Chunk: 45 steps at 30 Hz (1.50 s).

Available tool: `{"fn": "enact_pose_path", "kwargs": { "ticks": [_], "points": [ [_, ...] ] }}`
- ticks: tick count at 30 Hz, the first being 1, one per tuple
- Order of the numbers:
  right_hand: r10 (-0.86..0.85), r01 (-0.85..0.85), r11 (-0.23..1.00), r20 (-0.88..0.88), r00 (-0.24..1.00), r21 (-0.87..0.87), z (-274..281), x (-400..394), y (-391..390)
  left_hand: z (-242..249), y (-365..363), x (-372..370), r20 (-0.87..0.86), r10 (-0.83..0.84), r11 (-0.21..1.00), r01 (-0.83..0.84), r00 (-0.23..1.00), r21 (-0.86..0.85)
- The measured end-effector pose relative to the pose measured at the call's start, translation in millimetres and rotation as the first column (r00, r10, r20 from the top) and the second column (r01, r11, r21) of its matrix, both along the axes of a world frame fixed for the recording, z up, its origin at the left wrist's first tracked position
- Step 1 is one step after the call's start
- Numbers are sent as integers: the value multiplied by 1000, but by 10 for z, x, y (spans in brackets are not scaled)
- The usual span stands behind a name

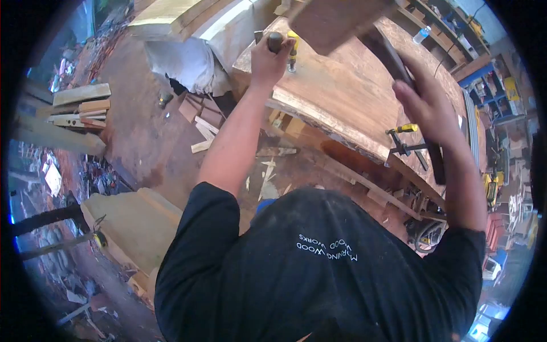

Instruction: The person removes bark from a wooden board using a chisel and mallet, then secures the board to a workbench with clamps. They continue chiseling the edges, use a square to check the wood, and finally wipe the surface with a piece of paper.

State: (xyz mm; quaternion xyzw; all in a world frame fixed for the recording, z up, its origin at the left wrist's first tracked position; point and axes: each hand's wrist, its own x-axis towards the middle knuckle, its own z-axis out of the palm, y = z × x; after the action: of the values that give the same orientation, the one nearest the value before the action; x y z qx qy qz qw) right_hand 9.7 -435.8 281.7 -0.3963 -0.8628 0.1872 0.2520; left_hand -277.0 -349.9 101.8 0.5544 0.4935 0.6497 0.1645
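Note:
My left hand (269,65) is closed around a chisel at the left end of the workbench. The round butt of the chisel's handle (274,41) points up at me, and its blade is hidden. My right hand (430,108) grips the dark handle of a wooden mallet (342,20). The mallet's large head is raised over the bench, partly cut off at the top of the view and slightly blurred. Beside my left hand stands a yellow-handled clamp (293,48). A broad wooden board (342,85) lies on the bench under both hands.
Another yellow-handled clamp (404,130) grips the bench's front edge. A bottle (421,35) stands at the far side. Offcuts (202,117) lie on the floor, and a stack of wood (82,108) is at left. A thick timber slab (171,17) stands at upper left.

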Motion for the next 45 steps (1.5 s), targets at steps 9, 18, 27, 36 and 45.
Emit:
{"fn": "enact_pose_path", "kwargs": {
  "ticks": [9, 18, 27, 36, 45],
  "points": [
    [-429, 185, 775, -288, 856, -605, -805, 683, -363, 43, 800, 218, -178, 161, 974, -186, 971, -132],
    [-428, 226, 789, -247, 869, -572, -1245, 673, -421, -151, -68, -366, 504, 205, 972, -236, 839, -2],
    [-324, 127, 745, -189, 927, -654, -1292, 350, -386, -603, -234, -1264, 881, 173, 971, -228, 439, -77],
    [-331, 204, 791, -123, 935, -577, -1498, 291, -313, -1051, 177, -1529, 901, 269, 963, -108, 342, -247],
    [-393, 196, 723, -160, 906, -662, -1406, 63, -214, -424, 83, -747, 767, 91, 996, -52, 635, -74]
  ]
}}
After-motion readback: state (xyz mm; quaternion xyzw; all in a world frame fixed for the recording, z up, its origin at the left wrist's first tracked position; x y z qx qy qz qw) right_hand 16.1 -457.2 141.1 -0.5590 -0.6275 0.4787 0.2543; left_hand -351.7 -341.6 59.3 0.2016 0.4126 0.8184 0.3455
